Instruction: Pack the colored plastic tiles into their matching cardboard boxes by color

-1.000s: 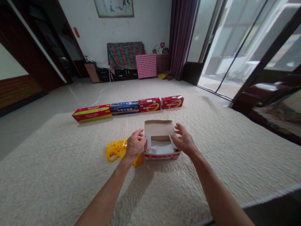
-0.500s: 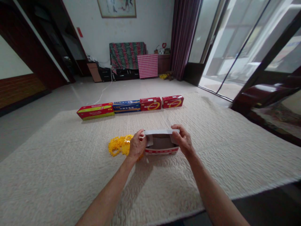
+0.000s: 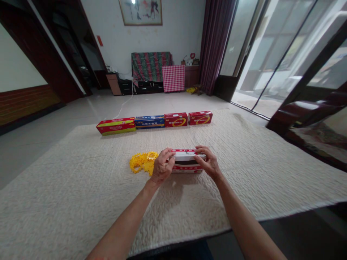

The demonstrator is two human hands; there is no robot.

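Note:
A red and white cardboard box sits in front of me on the quilted cover, its lid folded most of the way down over a narrow dark gap. My left hand grips the lid's left end, thumb on the front flap and fingers on top. At the right end, my right hand pinches the lid in the same way. Just left of the box lies a heap of yellow plastic pieces, partly covered by my left hand. The inside of the box is hardly visible.
Beyond my hands stands a row of boxes: a red and yellow-green box, a blue box and two red boxes. The pale quilted cover ends at a front edge near me.
The lid has swung down towards me, from upright with the box wide open to nearly closed. Both hands have moved with it, and the view has shifted slightly.

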